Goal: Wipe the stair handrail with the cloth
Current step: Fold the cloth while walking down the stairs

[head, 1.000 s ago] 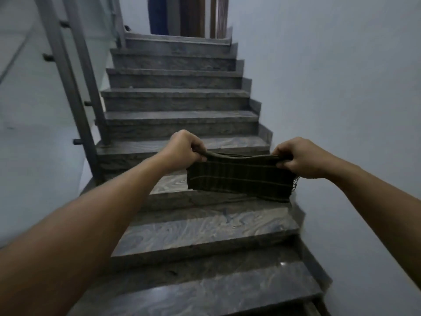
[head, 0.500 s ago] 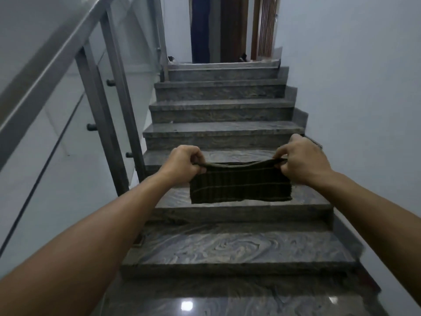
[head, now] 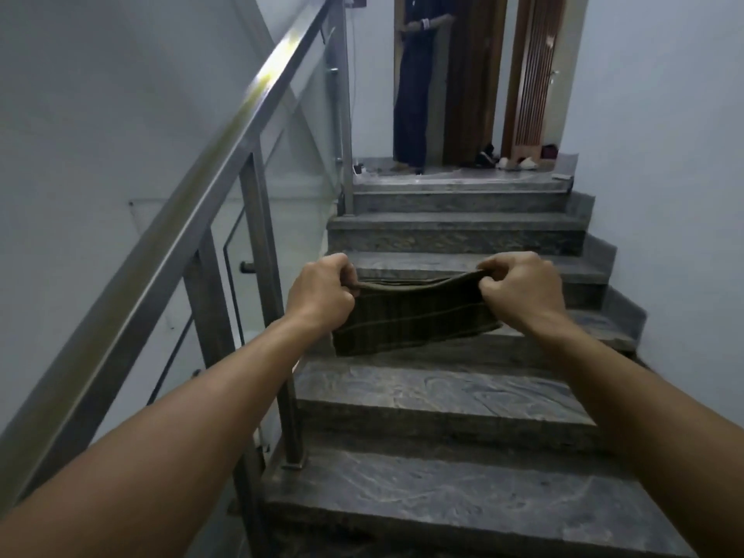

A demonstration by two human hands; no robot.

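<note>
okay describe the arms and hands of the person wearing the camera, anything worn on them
Both forearms are bare as far as the frame shows: no sleeves, gloves, watch or bands. The left hand and right hand show no rings or markings that I can make out, though the fingers are curled under and partly hidden.

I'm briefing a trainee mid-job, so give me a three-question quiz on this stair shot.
1. True or false: the cloth already touches the handrail.
2. How many hands grip the cloth? A one, B two, C none.
3. Fill in: the handrail runs along the person's ____ side.

Key:
1. False; it hangs over the steps, apart from the rail.
2. B; the left hand and right hand hold its top corners.
3. Left.
</note>
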